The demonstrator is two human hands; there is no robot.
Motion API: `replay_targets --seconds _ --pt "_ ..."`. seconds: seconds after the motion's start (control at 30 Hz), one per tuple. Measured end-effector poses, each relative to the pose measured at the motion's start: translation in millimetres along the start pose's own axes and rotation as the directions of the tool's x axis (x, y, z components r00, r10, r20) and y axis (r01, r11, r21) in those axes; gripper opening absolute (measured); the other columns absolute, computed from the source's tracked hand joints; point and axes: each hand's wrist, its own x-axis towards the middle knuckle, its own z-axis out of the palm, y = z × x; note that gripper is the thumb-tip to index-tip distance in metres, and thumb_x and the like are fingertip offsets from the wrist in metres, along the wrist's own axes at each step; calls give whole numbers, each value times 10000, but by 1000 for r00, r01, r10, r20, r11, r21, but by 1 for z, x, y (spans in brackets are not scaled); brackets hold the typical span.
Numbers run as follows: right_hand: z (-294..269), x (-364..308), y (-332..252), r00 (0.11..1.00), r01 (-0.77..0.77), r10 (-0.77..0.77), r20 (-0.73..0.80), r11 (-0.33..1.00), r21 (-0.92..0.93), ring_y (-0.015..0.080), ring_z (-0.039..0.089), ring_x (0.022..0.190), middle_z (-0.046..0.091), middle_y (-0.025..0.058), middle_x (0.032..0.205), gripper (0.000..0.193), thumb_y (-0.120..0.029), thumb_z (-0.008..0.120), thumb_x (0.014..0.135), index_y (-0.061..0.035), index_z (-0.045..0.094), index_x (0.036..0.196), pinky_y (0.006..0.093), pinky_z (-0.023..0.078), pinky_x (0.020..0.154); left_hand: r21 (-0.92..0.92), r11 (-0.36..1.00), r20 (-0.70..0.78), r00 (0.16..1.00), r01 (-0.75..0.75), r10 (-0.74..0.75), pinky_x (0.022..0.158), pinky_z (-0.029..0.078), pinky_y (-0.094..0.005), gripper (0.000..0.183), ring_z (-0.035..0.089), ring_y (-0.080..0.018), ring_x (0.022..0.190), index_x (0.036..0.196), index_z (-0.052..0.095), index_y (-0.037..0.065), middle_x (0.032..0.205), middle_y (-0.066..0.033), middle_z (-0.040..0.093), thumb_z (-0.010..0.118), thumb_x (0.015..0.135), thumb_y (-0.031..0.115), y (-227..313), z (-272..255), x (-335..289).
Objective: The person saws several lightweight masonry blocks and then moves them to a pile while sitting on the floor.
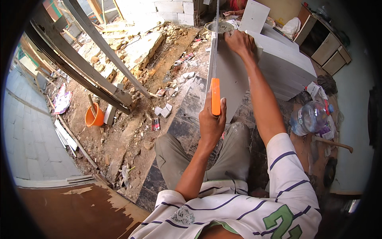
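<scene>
The left hand (211, 121) is closed around the orange handle of a saw (215, 96), its blade running away along the left edge of a pale block (232, 81). The right hand (242, 43) is curled over the far end of that block, fingers bent down onto it, so the two hands are apart, near and far. The block stands on edge just beyond the knees, and more blocks (280, 65) lie stacked to its right.

Beyond the right hand is a round basin (209, 29) with grey matter inside (wet or dry, I cannot tell). Well to the left, on the rubble, sits an orange bucket (94, 120); a wooden stick (92, 104) leans out of it, and whatever else it holds is hidden. To the right a clear bottle (311, 118) with a blue cap lies on its side near some crumpled wrappers, a wooden tool handle (334, 144) on its near side. At the far right stands a cabinet (327, 47) with a dark open compartment (too dim to see into), and a white bag (292, 28) rests to its left.
</scene>
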Motion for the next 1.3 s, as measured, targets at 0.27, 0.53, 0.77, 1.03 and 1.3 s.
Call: replay_targets --seconds 0.27,0.53,0.77,1.03,1.3 --pt "-2 -5 -1 1000 -6 6 3 997 80 436 665 964 699 263 959 474 -435 518 856 -20 744 886 505 475 901 44 999 20 999 28 -29 636 524 -331 442 663 -206 695 1322 499 -68 849 -194 660 621 971 170 -19 -18 -73" --pt "7 -1 6 998 0 5 -64 997 79 440 669 941 699 260 942 461 -416 511 851 -17 741 863 497 482 911 118 949 -35 954 -292 298 905 503 -422 467 626 -403 1065 1375 409 -85 1250 -294 562 571 979 102 -47 -11 -80" --pt "7 -5 -4 998 6 1 -70 996 92 431 675 932 700 261 933 460 -413 511 847 -14 741 853 492 477 920 102 984 -3 989 -148 149 673 519 -443 468 655 -417 781 1387 364 -59 1001 -282 628 549 979 75 -1 -5 -8" --pt "2 5 8 994 -78 82 -71 995 60 420 669 984 697 268 987 480 -428 509 857 -10 743 876 491 471 929 134 976 91 983 -171 160 875 544 -379 482 669 -344 1090 1381 368 -88 1294 -284 568 570 961 37 -33 -39 -132" --pt "3 4 2 998 -55 55 -2 997 53 431 652 1028 690 272 1032 513 -443 499 854 -2 742 955 501 462 946 77 981 -34 983 -179 182 558 480 -412 393 627 -320 619 1350 402 -39 819 -213 635 527 995 75 -19 3 -13"
